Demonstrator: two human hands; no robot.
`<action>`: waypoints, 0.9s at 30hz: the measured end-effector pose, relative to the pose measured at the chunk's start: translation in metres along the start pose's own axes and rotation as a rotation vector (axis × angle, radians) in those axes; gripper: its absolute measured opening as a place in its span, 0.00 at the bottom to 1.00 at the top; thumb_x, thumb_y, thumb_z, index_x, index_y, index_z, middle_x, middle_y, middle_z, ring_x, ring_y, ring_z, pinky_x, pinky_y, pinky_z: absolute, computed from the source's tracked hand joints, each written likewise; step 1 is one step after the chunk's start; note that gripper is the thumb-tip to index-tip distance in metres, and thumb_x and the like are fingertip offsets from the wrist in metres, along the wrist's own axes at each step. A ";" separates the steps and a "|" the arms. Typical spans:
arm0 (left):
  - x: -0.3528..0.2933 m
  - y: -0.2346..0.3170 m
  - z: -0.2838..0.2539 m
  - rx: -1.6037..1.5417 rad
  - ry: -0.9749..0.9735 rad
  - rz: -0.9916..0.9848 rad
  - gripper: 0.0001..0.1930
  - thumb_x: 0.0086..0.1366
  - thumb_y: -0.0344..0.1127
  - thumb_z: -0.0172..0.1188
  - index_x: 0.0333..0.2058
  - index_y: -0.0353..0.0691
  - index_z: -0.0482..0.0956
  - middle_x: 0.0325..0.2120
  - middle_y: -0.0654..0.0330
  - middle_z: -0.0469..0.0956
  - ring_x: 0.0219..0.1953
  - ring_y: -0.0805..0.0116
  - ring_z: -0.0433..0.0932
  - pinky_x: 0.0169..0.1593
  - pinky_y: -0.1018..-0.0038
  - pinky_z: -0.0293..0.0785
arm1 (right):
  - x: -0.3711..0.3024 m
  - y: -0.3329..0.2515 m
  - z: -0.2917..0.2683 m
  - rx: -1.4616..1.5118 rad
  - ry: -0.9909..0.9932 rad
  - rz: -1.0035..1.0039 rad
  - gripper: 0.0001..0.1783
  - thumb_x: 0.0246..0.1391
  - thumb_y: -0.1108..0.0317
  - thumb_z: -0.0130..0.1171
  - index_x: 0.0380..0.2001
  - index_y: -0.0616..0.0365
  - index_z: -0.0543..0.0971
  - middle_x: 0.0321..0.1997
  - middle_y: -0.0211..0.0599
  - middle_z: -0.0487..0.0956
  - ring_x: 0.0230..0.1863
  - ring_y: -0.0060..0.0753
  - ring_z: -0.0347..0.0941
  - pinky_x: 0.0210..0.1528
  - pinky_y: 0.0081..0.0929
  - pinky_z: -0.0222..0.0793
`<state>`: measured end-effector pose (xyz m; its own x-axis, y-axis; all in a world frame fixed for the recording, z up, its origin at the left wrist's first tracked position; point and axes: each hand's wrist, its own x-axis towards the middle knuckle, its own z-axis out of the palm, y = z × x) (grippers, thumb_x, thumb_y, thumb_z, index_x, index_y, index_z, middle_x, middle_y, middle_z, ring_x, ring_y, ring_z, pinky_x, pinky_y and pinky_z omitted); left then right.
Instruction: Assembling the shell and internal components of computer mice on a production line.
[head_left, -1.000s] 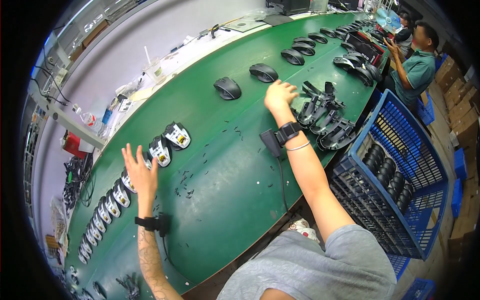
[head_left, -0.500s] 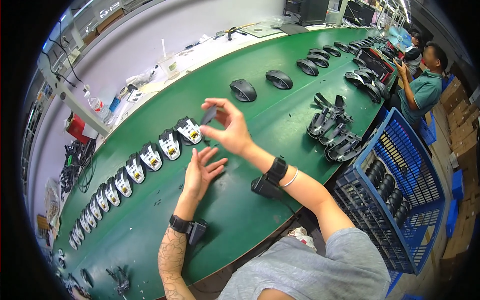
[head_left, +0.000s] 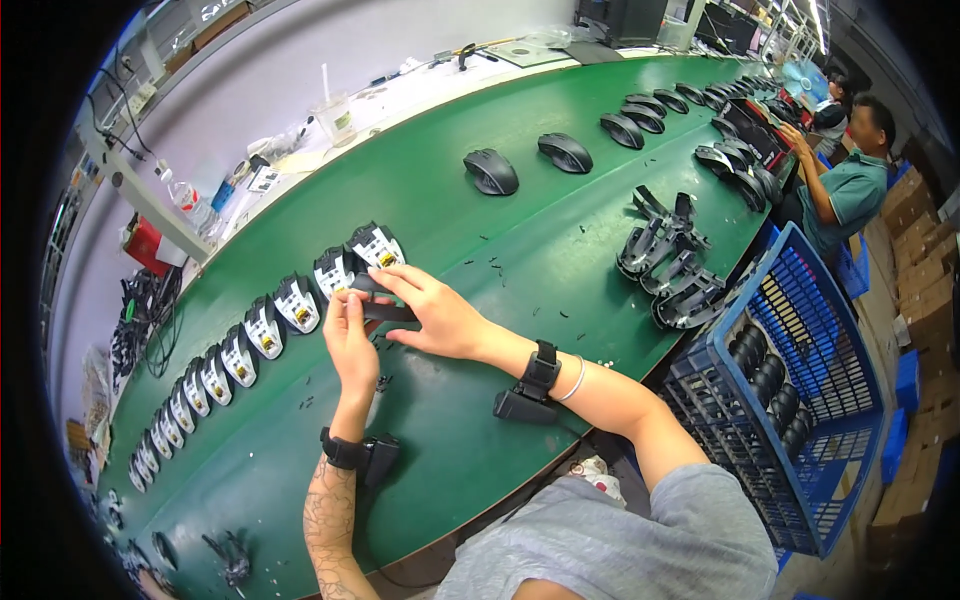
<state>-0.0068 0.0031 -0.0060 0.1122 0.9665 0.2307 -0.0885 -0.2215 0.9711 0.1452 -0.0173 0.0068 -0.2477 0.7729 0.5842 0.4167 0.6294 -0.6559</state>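
Observation:
My left hand (head_left: 350, 348) and my right hand (head_left: 440, 318) meet over the green bench, both closed on a black mouse shell piece (head_left: 388, 312). It is dark, curved plastic, and my fingers hide part of it. Just beyond my hands stand two opened mice, one with a white inner frame (head_left: 376, 246) and another with a yellow part (head_left: 333, 272). They head a curved row of opened mice (head_left: 238, 358) running down to the left. Finished-looking black mice, such as a nearer one (head_left: 491, 172), form another line toward the far right.
A heap of black mouse shells (head_left: 668, 255) lies on the right of the bench. Beside the bench stands a blue crate (head_left: 700, 395) holding dark rounded parts. Small black bits (head_left: 495, 268) are scattered about. A bottle (head_left: 190, 205) and a cup (head_left: 336, 122) stand behind; a co-worker (head_left: 850, 190) is at far right.
My right hand has come down and left with the dark piece, meeting my left hand. My left hand, spread before, has moved left and closed on the piece.

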 end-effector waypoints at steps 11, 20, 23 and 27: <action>0.001 0.028 0.008 -0.363 -0.056 -0.304 0.08 0.65 0.39 0.47 0.31 0.42 0.68 0.34 0.59 0.75 0.33 0.73 0.77 0.34 0.80 0.75 | 0.008 -0.008 -0.026 0.130 0.020 -0.062 0.35 0.25 0.83 0.65 0.45 0.60 0.69 0.41 0.44 0.70 0.42 0.46 0.70 0.43 0.32 0.68; 0.134 -0.022 -0.025 1.211 -0.205 0.044 0.41 0.50 0.65 0.55 0.47 0.28 0.68 0.54 0.42 0.59 0.60 0.48 0.52 0.60 0.60 0.50 | 0.010 0.030 -0.036 -0.261 0.364 0.073 0.24 0.37 0.73 0.66 0.43 0.54 0.74 0.46 0.43 0.69 0.37 0.36 0.72 0.39 0.28 0.69; 0.157 -0.027 -0.020 1.389 -0.395 -0.123 0.46 0.47 0.68 0.54 0.50 0.27 0.65 0.59 0.42 0.50 0.64 0.43 0.38 0.62 0.51 0.33 | 0.008 0.043 -0.039 -0.318 0.389 0.041 0.22 0.38 0.74 0.65 0.42 0.54 0.74 0.45 0.44 0.69 0.41 0.40 0.71 0.41 0.29 0.68; 0.153 -0.028 -0.011 1.279 -0.432 -0.090 0.43 0.47 0.68 0.54 0.45 0.29 0.67 0.58 0.41 0.51 0.64 0.44 0.28 0.57 0.42 0.14 | 0.003 0.062 -0.043 -0.543 0.424 0.044 0.19 0.38 0.75 0.64 0.38 0.56 0.76 0.46 0.44 0.70 0.44 0.43 0.70 0.43 0.31 0.69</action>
<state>0.0017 0.1590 0.0014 0.3890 0.9189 -0.0651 0.8846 -0.3529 0.3048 0.2079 0.0204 -0.0117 0.0969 0.6288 0.7715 0.8249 0.3830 -0.4158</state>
